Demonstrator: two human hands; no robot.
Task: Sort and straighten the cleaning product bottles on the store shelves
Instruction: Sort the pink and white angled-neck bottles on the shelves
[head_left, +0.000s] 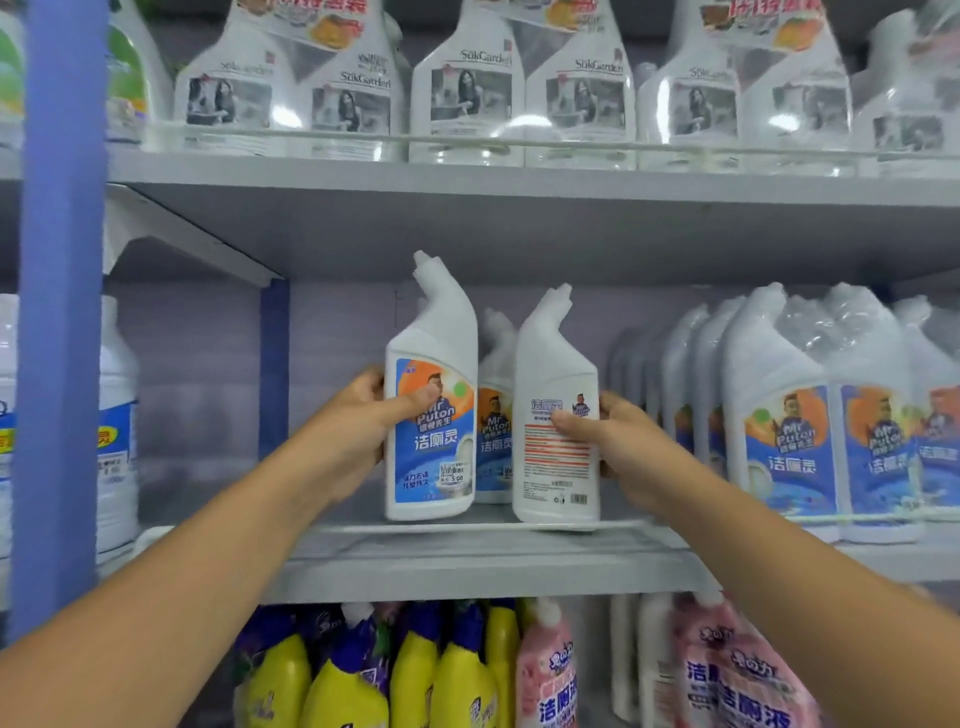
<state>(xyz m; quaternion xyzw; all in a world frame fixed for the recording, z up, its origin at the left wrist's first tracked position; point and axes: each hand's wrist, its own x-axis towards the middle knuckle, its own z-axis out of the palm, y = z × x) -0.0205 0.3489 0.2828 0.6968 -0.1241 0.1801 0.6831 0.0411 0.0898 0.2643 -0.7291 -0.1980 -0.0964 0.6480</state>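
On the middle shelf (467, 566) stand two white angled-neck toilet cleaner bottles. My left hand (363, 421) grips the left bottle (431, 457), whose blue and orange front label faces me, thumb across the label. My right hand (618, 441) grips the right bottle (556, 364), which shows its back label with red text and a barcode. A third bottle of the same kind (493, 426) stands behind and between them, partly hidden.
Shrink-wrapped packs of the same cleaner (810, 415) fill the shelf's right side. Clear twin-pack bottles (519, 104) line the shelf above. Yellow bottles (457, 675) and pink ones (545, 670) stand below. A blue upright post (57, 312) and large white jugs (117, 415) are at left.
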